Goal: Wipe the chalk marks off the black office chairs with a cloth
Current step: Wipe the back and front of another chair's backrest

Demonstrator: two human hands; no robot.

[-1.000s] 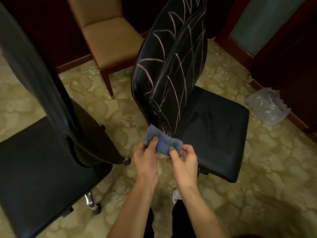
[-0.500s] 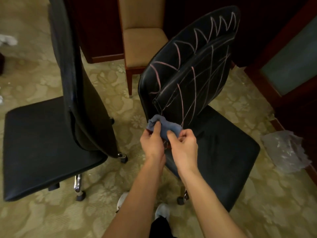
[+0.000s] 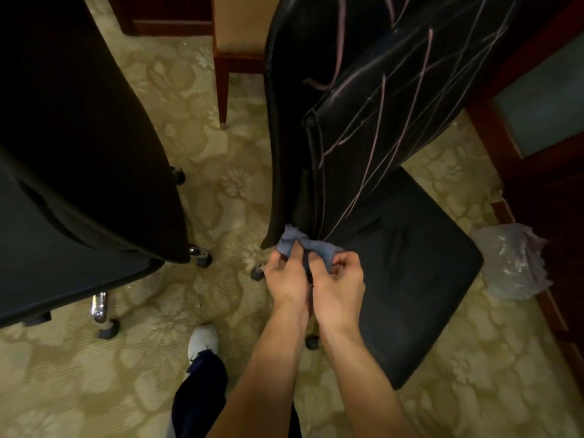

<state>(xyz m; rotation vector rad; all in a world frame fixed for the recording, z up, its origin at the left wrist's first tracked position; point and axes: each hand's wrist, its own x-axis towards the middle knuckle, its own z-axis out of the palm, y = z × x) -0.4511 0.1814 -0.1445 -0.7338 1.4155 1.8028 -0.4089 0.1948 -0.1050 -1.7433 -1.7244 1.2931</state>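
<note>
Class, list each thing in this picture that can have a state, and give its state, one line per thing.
blue cloth: bunched, held in both hands.
left hand: pinches the cloth.
right hand: pinches the cloth.
right black chair: backrest covered in pink chalk lines, not yet wiped.
left black chair: no chalk marks visible.
plastic bag: crumpled, lying on the carpet.

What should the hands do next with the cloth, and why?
Probably lift the cloth onto the nearest chalk marks and start wiping. The left hand and right hand both pinch it bunched at the foot of the chair back, whose pink lines look untouched.
</note>
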